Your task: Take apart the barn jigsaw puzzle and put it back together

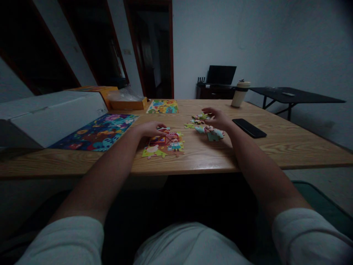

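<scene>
A partly joined jigsaw puzzle [165, 149] with a red barn, a white hen and a figure lies flat near the table's front edge. Over its upper left part rests my left hand [151, 129], fingers stretched out and apart. To the right, a loose heap of puzzle pieces [199, 120] sits on the wood, with more pieces [211, 132] piled in front of it. My right hand [217, 118] reaches over the heap, its fingers curved and spread. I see no piece between its fingers, though the fingertips partly hide what lies beneath.
On the wooden table [209, 158] are a dark blue picture sheet [96, 132], a white box [55, 114], an orange box tray with clear plastic [129, 103] and a yellow picture sheet [163, 106]. A phone [249, 128] and a lidded cup [239, 95] are at the right.
</scene>
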### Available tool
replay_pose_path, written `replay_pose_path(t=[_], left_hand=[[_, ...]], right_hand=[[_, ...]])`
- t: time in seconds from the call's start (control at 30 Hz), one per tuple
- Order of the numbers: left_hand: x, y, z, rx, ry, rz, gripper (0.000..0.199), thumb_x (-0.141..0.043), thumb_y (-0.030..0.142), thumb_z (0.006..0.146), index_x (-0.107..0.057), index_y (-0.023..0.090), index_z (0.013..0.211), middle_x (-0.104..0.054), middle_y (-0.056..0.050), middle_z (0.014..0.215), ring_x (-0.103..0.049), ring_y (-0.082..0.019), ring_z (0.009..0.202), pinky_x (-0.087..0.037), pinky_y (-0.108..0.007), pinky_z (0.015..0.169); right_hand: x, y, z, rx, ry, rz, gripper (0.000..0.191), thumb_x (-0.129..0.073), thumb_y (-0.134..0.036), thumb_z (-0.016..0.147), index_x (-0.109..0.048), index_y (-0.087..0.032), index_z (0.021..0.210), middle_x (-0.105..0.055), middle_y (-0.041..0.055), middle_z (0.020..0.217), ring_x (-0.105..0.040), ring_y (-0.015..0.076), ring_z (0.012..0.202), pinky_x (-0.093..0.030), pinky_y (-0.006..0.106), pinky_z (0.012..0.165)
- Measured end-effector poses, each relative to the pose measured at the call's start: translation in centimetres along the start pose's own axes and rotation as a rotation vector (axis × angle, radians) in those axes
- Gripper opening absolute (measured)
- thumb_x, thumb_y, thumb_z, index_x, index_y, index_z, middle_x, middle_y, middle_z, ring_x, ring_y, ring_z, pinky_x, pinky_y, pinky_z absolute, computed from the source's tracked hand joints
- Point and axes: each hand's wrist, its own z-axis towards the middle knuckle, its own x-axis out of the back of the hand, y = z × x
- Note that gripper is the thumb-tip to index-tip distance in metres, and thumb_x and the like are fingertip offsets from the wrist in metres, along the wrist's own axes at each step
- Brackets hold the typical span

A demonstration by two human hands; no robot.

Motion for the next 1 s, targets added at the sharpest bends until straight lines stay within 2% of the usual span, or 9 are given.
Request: replay_pose_path(t=[0.17, 0.27, 0.33, 0.4, 0.5, 0.6, 0.77, 0.87, 1.0], left_hand=[[-0.2, 0.3, -0.1, -0.014, -0.04, 0.027, 0.089, -0.065, 0.073, 0.07, -0.049, 0.025, 0.144, -0.048, -0.011, 0.149, -0.046, -0.029, 0.131, -0.036, -0.033, 0.105], [-0.3, 0.3, -0.1, -0.021, -0.057, 0.038, 0.09, -0.066, 0.074, 0.068, -0.05, 0.026, 0.143, -0.047, -0.009, 0.15, -0.046, -0.03, 0.132, -0.036, -0.032, 0.104], [-0.3, 0.3, -0.1, -0.024, -0.066, 0.039, 0.089, -0.066, 0.072, 0.068, -0.051, 0.025, 0.142, -0.048, -0.01, 0.149, -0.047, -0.03, 0.13, -0.037, -0.033, 0.104], [-0.3, 0.4, -0.2, -0.021, -0.073, 0.031, 0.088, -0.067, 0.07, 0.07, -0.051, 0.024, 0.143, -0.049, -0.011, 0.148, -0.048, -0.03, 0.13, -0.037, -0.033, 0.103], [-0.1, 0.8, -0.4, -0.009, -0.091, 0.011, 0.087, -0.068, 0.068, 0.071, -0.049, 0.024, 0.144, -0.049, -0.011, 0.148, -0.048, -0.03, 0.13, -0.038, -0.033, 0.103], [0.0, 1.0, -0.6, 0.003, -0.075, 0.006, 0.088, -0.067, 0.066, 0.073, -0.046, 0.022, 0.146, -0.045, -0.012, 0.151, -0.046, -0.031, 0.133, -0.036, -0.034, 0.106], [0.1, 0.4, -0.4, -0.031, -0.019, -0.053, 0.076, -0.059, 0.056, 0.083, -0.044, 0.016, 0.146, -0.047, -0.014, 0.149, -0.049, -0.026, 0.13, -0.036, -0.03, 0.106], [0.0, 0.0, -0.2, -0.029, -0.015, -0.061, 0.075, -0.063, 0.054, 0.081, -0.048, 0.016, 0.144, -0.051, -0.014, 0.146, -0.051, -0.026, 0.128, -0.038, -0.031, 0.105], [0.0, 0.0, -0.1, -0.005, -0.02, -0.023, 0.073, -0.065, 0.055, 0.079, -0.052, 0.019, 0.141, -0.053, -0.012, 0.144, -0.052, -0.028, 0.126, -0.039, -0.033, 0.105]], right_hand=[[0.1, 0.5, 0.1, -0.071, 0.017, 0.002, 0.051, -0.072, -0.037, 0.077, -0.064, -0.017, 0.123, -0.067, 0.0151, 0.12, -0.065, 0.023, 0.096, -0.056, 0.038, 0.081], [0.7, 1.7, 0.2, -0.167, 0.006, -0.102, 0.051, -0.073, -0.039, 0.077, -0.065, -0.017, 0.122, -0.068, 0.0151, 0.118, -0.067, 0.0242, 0.094, -0.056, 0.039, 0.08], [1.3, 2.4, 0.1, -0.266, -0.039, -0.211, 0.054, -0.075, -0.041, 0.074, -0.066, -0.018, 0.122, -0.069, 0.0148, 0.114, -0.067, 0.0263, 0.091, -0.055, 0.041, 0.08], [1.5, 2.7, 0.1, -0.32, -0.14, -0.294, 0.06, -0.08, -0.044, 0.068, -0.068, -0.021, 0.122, -0.07, 0.0136, 0.11, -0.067, 0.0292, 0.091, -0.054, 0.044, 0.082], [1.0, 2.6, 0.0, -0.242, -0.316, -0.311, 0.059, -0.086, -0.049, 0.056, -0.074, -0.029, 0.11, -0.07, 0.0095, 0.11, -0.065, 0.0315, 0.101, -0.05, 0.046, 0.09], [-0.1, 2.2, 0.0, -0.207, -0.401, -0.303, 0.049, -0.087, -0.048, 0.054, -0.076, -0.031, 0.099, -0.071, 0.0071, 0.104, -0.065, 0.0299, 0.098, -0.05, 0.046, 0.091], [-1.4, 1.2, -0.2, -0.202, -0.395, -0.411, 0.044, -0.077, -0.048, 0.066, -0.073, -0.028, 0.105, -0.072, 0.0091, 0.099, -0.066, 0.0302, 0.091, -0.051, 0.045, 0.083], [-1.9, 0.1, -0.3, -0.173, -0.365, -0.445, 0.048, -0.073, -0.043, 0.072, -0.069, -0.026, 0.117, -0.071, 0.0108, 0.108, -0.067, 0.0298, 0.093, -0.051, 0.043, 0.084], [-2.2, -1.3, -0.4, -0.127, -0.391, -0.477, 0.05, -0.068, -0.037, 0.079, -0.064, -0.021, 0.127, -0.07, 0.0118, 0.117, -0.067, 0.0268, 0.096, -0.05, 0.037, 0.084]])
